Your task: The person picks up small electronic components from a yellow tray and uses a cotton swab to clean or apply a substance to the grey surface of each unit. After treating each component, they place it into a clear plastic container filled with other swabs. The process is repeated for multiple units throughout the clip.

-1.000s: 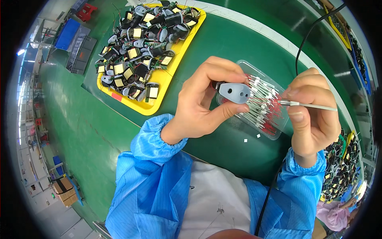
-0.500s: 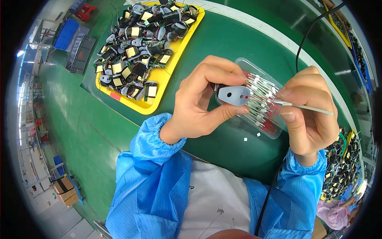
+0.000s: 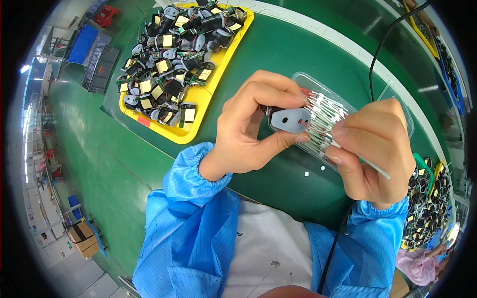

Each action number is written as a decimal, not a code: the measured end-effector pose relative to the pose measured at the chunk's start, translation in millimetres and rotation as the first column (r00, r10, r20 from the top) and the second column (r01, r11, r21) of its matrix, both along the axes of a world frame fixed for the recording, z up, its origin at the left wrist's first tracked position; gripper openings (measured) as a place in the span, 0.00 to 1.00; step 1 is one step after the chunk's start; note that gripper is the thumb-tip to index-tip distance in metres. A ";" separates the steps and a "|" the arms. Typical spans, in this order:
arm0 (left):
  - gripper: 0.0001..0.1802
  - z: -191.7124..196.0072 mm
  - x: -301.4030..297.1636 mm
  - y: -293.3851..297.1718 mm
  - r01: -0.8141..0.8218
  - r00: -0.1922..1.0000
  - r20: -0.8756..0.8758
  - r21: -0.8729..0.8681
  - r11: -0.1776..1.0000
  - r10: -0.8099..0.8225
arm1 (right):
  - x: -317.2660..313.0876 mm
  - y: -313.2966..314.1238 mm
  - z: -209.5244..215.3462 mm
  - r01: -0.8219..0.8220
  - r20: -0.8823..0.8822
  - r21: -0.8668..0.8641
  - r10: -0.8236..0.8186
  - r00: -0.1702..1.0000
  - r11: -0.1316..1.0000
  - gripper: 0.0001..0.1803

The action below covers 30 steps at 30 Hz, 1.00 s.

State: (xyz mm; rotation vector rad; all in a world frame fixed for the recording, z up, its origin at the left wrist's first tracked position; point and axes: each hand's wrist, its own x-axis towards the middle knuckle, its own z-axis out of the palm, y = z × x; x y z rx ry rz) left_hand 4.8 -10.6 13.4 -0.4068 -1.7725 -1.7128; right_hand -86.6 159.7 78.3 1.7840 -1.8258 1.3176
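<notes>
Between thumb and fingers, my left hand [image 3: 256,121] grips a small black assembly with a grey teardrop-shaped end cap [image 3: 290,120]. Dark holes show in the cap's face, and a bit of red wire is at one of them. My right hand [image 3: 375,149], closed in a pinch, has a thin pale strip [image 3: 376,168] whose end sticks out past the fingers toward the lower right. Its other end is close to the cap and hard to make out. Beneath both hands lies a clear plastic tray [image 3: 301,78] of white strips with red leads [image 3: 323,111].
A yellow tray [image 3: 218,89] heaped with similar black and grey assemblies stands at the far left on the green table [image 3: 278,47]. Another clear container [image 3: 408,116] is behind my right hand. More assemblies [image 3: 422,213] lie at the right. A black cable [image 3: 373,59] hangs at the far right.
My right hand has moved left and slightly down, nearer the cap, and the pale strip now tilts more steeply. The red wires stretched between strip and cap no longer show clearly.
</notes>
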 end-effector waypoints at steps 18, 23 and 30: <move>0.25 0.2 0.5 -4.2 -0.002 1.000 0.013 -0.085 0.996 0.003 | 10.1 1.5 2.3 0.095 -0.045 0.005 -0.095 0.994 0.995 0.14; 0.25 -0.2 0.5 -4.2 0.002 1.000 0.014 -0.076 0.997 -0.001 | 9.9 2.1 2.3 0.089 -0.045 0.001 -0.089 0.995 0.996 0.14; 0.24 0.1 1.5 -1.4 0.006 1.000 0.018 0.014 1.000 -0.007 | 3.5 1.3 1.2 0.015 -0.003 -0.017 -0.016 1.000 1.000 0.14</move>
